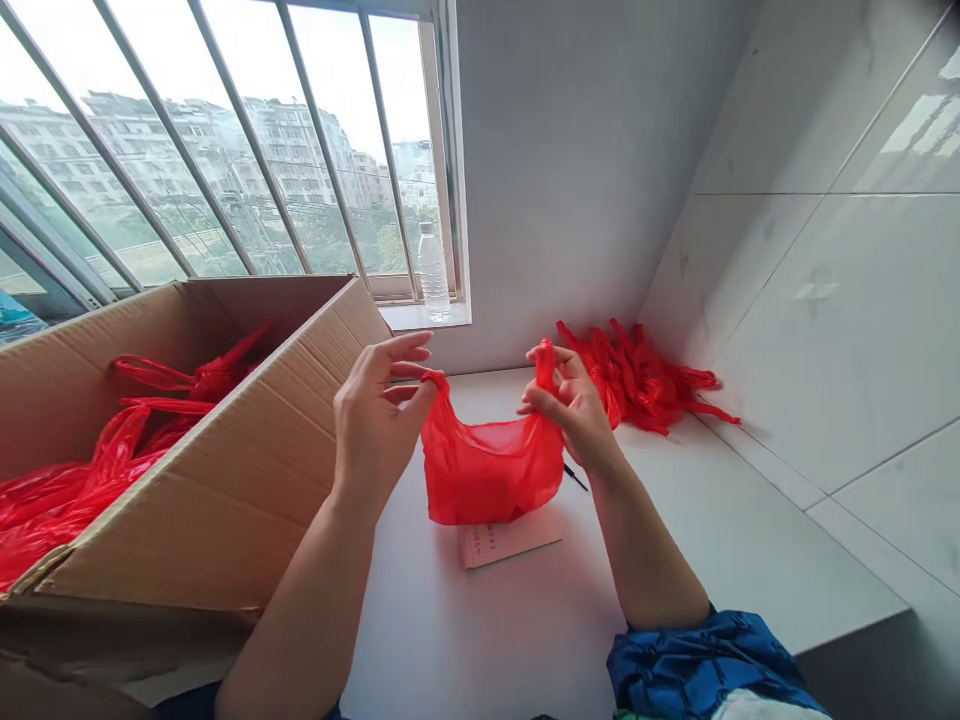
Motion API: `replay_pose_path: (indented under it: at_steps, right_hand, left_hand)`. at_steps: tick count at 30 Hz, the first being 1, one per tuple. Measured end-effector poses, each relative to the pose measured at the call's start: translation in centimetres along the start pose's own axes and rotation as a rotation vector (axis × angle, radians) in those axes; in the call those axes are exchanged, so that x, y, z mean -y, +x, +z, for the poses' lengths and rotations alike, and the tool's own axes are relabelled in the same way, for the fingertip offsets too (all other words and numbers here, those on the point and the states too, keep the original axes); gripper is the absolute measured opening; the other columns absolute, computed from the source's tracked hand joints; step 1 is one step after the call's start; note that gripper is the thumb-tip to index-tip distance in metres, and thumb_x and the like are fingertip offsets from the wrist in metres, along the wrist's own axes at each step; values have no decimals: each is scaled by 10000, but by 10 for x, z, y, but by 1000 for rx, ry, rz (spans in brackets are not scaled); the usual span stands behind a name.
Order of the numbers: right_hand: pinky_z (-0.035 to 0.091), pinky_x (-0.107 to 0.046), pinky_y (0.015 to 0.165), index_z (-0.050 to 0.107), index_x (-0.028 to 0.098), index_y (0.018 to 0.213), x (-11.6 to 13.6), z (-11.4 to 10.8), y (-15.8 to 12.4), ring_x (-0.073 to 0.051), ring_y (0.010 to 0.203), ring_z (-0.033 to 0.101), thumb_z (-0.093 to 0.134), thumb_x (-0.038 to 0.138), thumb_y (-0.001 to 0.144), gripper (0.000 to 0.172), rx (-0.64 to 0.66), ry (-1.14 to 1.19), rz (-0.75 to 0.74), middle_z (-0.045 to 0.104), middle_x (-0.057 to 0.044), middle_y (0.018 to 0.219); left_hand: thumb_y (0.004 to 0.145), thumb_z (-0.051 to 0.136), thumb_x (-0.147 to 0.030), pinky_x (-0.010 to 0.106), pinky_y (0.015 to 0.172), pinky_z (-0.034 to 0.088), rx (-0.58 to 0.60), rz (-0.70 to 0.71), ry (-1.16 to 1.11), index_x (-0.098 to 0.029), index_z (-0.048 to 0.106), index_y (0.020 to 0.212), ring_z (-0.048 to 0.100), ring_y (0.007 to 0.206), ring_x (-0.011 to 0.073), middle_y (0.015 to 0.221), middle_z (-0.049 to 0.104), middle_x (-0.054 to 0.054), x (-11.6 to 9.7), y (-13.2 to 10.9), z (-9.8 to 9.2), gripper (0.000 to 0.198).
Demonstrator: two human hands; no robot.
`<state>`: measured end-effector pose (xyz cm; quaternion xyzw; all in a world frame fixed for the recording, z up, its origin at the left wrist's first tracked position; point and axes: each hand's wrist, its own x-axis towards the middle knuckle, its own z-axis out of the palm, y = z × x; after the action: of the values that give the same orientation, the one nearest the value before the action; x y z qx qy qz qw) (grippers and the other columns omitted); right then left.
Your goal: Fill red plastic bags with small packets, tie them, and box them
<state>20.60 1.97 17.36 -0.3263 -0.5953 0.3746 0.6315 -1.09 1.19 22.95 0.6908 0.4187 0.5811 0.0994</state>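
A blue patterned sleeve (697, 665) bunches near the right elbow at the bottom of the view, and two bare forearms rise from there to the hands. Between the hands, a thin red plastic bag (489, 470) hangs in the air above the counter, its body sagging in a loose pouch. The left hand (379, 420) pinches one handle between thumb and lower fingers, while its upper fingers (405, 350) lift slightly open. The right hand (574, 405) grips the other handle with curled fingers, and the tip of the handle pokes up above them.

Just below the bag, a small printed paper (510, 542) lies on the white counter (495, 640), with a black pen (575, 477) beside the right hand. To the left, an open cardboard box (225, 470) stands on the counter, holding more red bags (67, 500). To the right, a heap of red bags (637, 380) lies against the tiled wall (810, 300). Farther ahead, a plastic water bottle (433, 272) stands on the window sill (424, 317), beside a barred window (225, 140) looking out on buildings.
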Motion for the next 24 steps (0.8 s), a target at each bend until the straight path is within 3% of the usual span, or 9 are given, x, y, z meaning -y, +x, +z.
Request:
replay_pose_path:
  at_steps: [3, 5, 7, 9, 11, 14, 16, 19, 24]
  right_hand:
    - [558, -330, 685, 546, 306, 1242, -3, 24, -9, -134, 755, 591, 782, 469, 776, 548, 131, -174, 17, 533, -67, 1244]
    - [549, -343, 755, 627, 288, 1162, -8, 35, -11, -183, 901, 609, 732, 481, 824, 404, 129, -254, -67, 537, -66, 1182]
    - [533, -324, 755, 691, 261, 1039, -13, 38, -10, -189, 932, 609, 614, 519, 909, 299, 115, -233, -82, 572, -62, 1091]
    - [490, -281, 606, 711, 232, 979, -16, 35, -6, -143, 726, 587, 498, 576, 958, 405, 126, -114, 23, 617, -48, 953]
    - [392, -256, 475, 714, 203, 988, -19, 30, -3, -103, 543, 491, 445, 628, 959, 505, 151, 22, 158, 635, -28, 812]
    - [337, -243, 442, 699, 190, 1001, -21, 24, 2, -88, 510, 474, 514, 641, 919, 495, 159, 136, 241, 651, -18, 798]
    - [327, -234, 441, 668, 201, 981, -23, 22, 4, -86, 522, 491, 577, 628, 891, 445, 159, 172, 255, 657, -12, 830]
    - [319, -231, 445, 611, 217, 906, -22, 18, 4, -92, 518, 489, 548, 620, 917, 408, 212, 196, 256, 637, 7, 763]
    - [483, -287, 633, 688, 217, 803, -12, 10, -4, -140, 722, 580, 608, 520, 923, 335, 447, -135, 118, 614, -31, 888]
  left_hand:
    - [840, 643, -156, 288, 773, 597, 210, 4, -167, -266, 640, 1227, 663, 923, 159, 1100, 646, 38, -8, -7, 19, 403]
    - [856, 612, -148, 330, 869, 580, 332, 49, -243, -262, 633, 1234, 657, 999, 182, 1138, 627, 55, -9, -14, 27, 396]
    - [878, 601, -173, 379, 970, 530, 339, 80, -248, -266, 610, 1257, 622, 1120, 219, 1240, 588, 77, -4, -23, 32, 390]
    - [879, 642, -233, 413, 1035, 474, 284, 39, -238, -287, 532, 1334, 560, 1236, 250, 1359, 526, 88, 8, -34, 37, 471]
    - [860, 697, -292, 425, 1057, 445, 342, -97, -315, -306, 388, 1444, 537, 1272, 255, 1381, 523, 98, 24, -44, 43, 660]
    - [881, 688, -362, 410, 991, 476, 572, -368, -571, -267, 245, 1524, 633, 1102, 233, 1153, 655, 97, 47, -53, 49, 787]
    - [902, 652, -377, 368, 908, 496, 638, -538, -731, -239, 319, 1504, 662, 935, 206, 940, 681, 55, 58, -55, 50, 702]
    - [857, 668, -306, 291, 814, 487, 639, -752, -918, -247, 498, 1398, 625, 772, 153, 743, 615, -13, 66, -51, 45, 570]
    - [824, 622, -283, 299, 776, 505, 592, -885, -997, -224, 574, 1322, 611, 759, 159, 823, 639, 22, 68, -44, 36, 503]
